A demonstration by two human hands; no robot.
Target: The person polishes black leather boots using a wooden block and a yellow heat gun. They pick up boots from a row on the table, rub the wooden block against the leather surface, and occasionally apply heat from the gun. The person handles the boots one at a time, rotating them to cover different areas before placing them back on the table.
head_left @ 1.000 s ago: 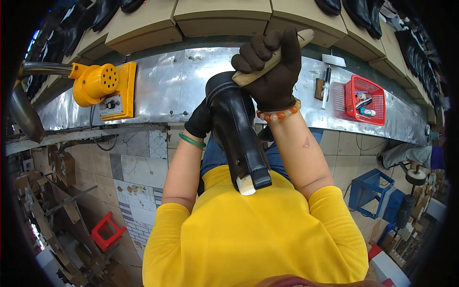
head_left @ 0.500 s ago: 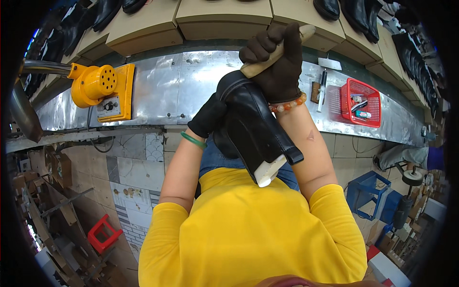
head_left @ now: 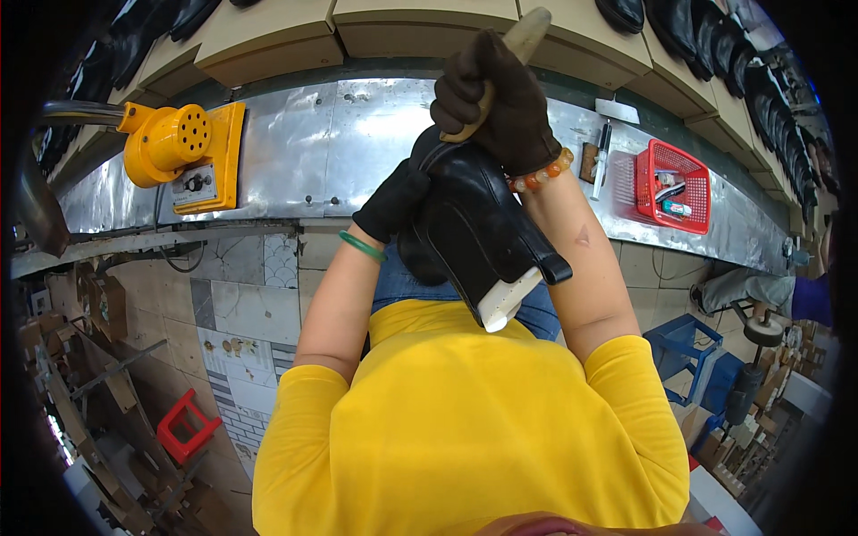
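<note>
A black leather boot [head_left: 472, 214] is held at a slant in front of my body, toe end up at the bench edge. A white shoe last [head_left: 509, 298] shows in its opening, nearest my shirt. My left hand [head_left: 393, 205], in a black glove, is closed round the boot's left side, its fingers partly hidden. My right hand [head_left: 505, 103], in a brown glove, is wrapped round a pale, curved, horn-like tool [head_left: 527, 34]. One end sticks up past my thumb; the lower end meets the boot's toe end.
Across the metal-topped bench [head_left: 286, 152] stand a yellow blower-like machine [head_left: 192, 152] at left and a red basket [head_left: 675, 188] of small items at right. A syringe [head_left: 601, 161] lies beside the basket. Cardboard boxes [head_left: 429, 40] with black shoes line the back; a red stool [head_left: 188, 427] stands lower left.
My right hand has turned, so the horn-like tool now stands steeper, its upper end further left and up. The left hand keeps its hold on the boot. The whole view has shifted slightly.
</note>
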